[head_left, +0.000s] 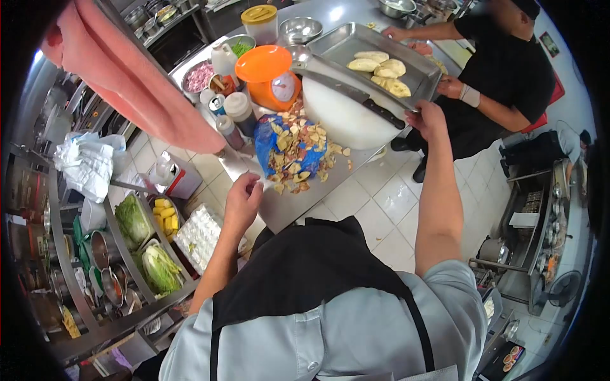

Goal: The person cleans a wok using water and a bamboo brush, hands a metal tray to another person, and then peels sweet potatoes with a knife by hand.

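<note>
Metal tray (pixel 416 71) — right hand (pixel 429 120) at edge

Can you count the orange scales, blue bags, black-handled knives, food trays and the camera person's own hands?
Orange scale: 1
Blue bag: 1
Black-handled knife: 1
Food tray: 1
Hands: 2 (left hand, right hand)
Total: 6

The tray (pixel 318 46) at the upper centre is grey metal with a soft sheen, and the knife blade (pixel 340 86) beneath it is metal too. The cutting board (pixel 330 117) looks like smooth, matt white plastic. Left of it, the kitchen scale (pixel 255 63) is glossy orange plastic. The bag (pixel 264 149) at the centre is thin, crinkled blue plastic. The apron (pixel 318 254) at the lower centre is matt black cloth; the floor tiles (pixel 389 193) shine faintly.
</note>
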Available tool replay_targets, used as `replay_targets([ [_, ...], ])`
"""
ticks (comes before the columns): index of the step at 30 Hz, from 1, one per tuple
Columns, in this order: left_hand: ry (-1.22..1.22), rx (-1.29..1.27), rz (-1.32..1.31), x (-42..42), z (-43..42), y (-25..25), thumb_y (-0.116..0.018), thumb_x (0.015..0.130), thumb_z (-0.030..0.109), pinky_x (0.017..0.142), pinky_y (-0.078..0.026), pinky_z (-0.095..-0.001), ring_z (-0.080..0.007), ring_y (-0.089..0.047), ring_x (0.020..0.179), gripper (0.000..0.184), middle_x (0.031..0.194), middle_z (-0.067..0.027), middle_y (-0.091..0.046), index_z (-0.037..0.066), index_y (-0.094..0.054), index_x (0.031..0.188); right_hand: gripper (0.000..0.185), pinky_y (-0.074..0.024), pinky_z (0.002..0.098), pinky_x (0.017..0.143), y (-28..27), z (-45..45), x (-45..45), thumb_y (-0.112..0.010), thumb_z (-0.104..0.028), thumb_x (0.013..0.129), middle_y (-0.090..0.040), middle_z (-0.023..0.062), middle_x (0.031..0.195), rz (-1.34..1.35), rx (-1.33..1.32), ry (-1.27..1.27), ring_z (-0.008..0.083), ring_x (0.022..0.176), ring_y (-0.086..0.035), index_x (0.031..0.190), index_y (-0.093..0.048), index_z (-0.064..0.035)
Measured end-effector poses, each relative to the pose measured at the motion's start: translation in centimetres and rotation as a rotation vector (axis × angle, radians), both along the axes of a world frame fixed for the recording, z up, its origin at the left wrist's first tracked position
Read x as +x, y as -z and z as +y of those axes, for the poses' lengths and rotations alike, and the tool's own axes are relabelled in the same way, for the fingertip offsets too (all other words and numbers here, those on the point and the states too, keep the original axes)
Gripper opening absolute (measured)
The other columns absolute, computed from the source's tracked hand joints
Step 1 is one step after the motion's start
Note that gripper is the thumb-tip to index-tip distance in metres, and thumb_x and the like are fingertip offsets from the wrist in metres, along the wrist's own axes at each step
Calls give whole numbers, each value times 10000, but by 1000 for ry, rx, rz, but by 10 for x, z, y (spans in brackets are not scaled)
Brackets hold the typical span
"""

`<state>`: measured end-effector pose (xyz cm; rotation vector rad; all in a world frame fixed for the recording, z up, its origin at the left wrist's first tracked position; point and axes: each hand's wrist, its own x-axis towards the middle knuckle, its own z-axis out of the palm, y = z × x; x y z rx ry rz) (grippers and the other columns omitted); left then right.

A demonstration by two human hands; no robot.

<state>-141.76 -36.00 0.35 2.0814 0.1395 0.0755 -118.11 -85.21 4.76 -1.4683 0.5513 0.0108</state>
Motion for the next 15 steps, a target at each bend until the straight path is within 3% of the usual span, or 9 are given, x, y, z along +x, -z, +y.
replay_targets([
  [2,-29,-57,18,-7,5,11,-638,995,145,739,-516,-308,-141,-614,789,229,893,-82,-675,-32,-648,1140,187,-647,426,627,-2,9,-8,-550,-57,936,-642,174,958,-58,220,25,354,839,-746,1092,-519,42],
  [5,-66,-137,43,-17,14,22,-630,1000,132,750,-518,-306,-139,-618,809,211,914,-74,-683,-33,-652,1131,321,-674,487,711,-16,20,-24,-472,-39,953,-660,283,1103,-120,312,25,441,903,-737,1221,-474,138],
  [9,-66,-212,64,-26,32,40,-616,1009,119,768,-514,-299,-128,-617,835,193,929,-65,-685,-31,-651,1125,311,-682,500,750,-39,37,-53,-472,-39,942,-649,303,1090,-159,379,92,466,913,-733,1200,-471,135],
  [15,-33,-276,74,-25,29,38,-610,1022,126,764,-506,-288,-122,-607,833,179,916,-49,-669,-20,-641,1122,246,-684,512,707,-40,56,-78,-468,-22,914,-623,308,1089,-227,432,146,505,891,-725,1132,-422,83],
])
